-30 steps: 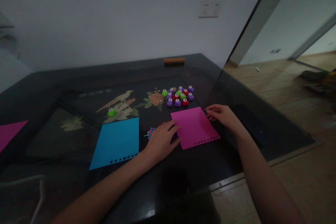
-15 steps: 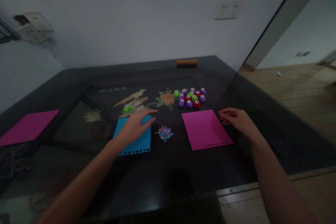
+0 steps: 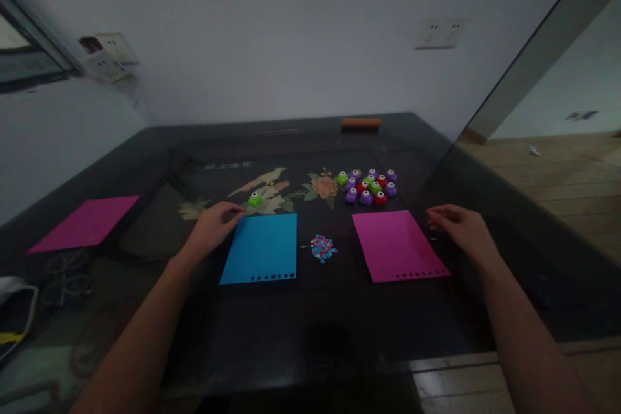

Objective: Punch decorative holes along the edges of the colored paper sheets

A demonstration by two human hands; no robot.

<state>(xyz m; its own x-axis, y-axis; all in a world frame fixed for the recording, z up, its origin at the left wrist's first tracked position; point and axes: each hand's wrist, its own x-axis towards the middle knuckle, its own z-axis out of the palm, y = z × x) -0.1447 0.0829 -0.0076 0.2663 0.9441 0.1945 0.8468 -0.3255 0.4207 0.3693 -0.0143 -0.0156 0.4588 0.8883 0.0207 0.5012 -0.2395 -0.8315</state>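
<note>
My left hand (image 3: 209,228) rests on the dark table at the upper left corner of a blue sheet (image 3: 262,247) with a row of punched holes along its near edge; its fingers are loosely bent and hold nothing. A lone green punch (image 3: 255,199) sits just beyond the fingertips. My right hand (image 3: 460,228) lies beside the right edge of a pink sheet (image 3: 395,244), also punched along its near edge, and holds nothing. Between the sheets lies a small pile of punched paper bits (image 3: 322,248).
A cluster of several purple, red and green punches (image 3: 369,185) sits behind the pink sheet. A second pink sheet (image 3: 86,222) lies at the far left. An orange-brown block (image 3: 361,123) rests at the table's (image 3: 310,330) back edge. White items lie at the left near corner.
My left hand moved from the pink sheet's left edge, across the blue sheet, to its upper left corner. My right hand stayed by the pink sheet. The view swung left.
</note>
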